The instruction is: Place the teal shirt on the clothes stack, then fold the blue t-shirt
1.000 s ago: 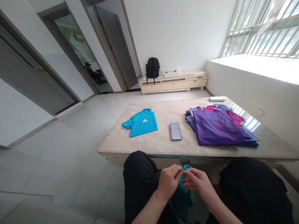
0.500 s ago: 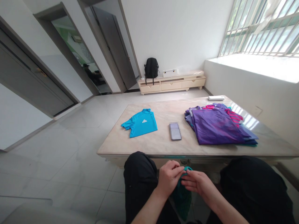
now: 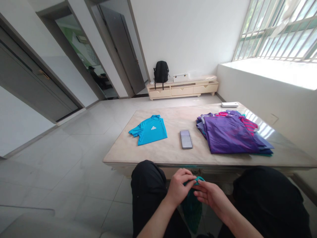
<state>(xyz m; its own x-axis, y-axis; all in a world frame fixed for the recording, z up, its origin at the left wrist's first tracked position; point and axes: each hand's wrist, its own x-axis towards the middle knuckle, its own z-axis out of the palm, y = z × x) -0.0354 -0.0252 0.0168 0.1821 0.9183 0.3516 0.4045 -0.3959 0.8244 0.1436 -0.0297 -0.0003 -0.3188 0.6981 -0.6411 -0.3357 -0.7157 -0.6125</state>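
Observation:
Between my knees hangs a teal garment, gathered and dark in the shade of the table; its exact cut is hidden. My left hand pinches its upper edge from the left. From the right, my right hand closes on the same edge, with the fingertips of both hands almost meeting. A small bright teal loop of edge shows above the fingers. Beyond the hands, a blue short-sleeved shirt with a white logo lies half folded on the table.
The marble-topped table stands just past my knees. On it are a pixelated phone-like object, a pile of purple clothes and a white device. A backpack sits on a low cabinet. A person shows through a doorway.
Both hands keep their pinch on the teal garment's edge and have hardly moved. The camera view has shifted very slightly.

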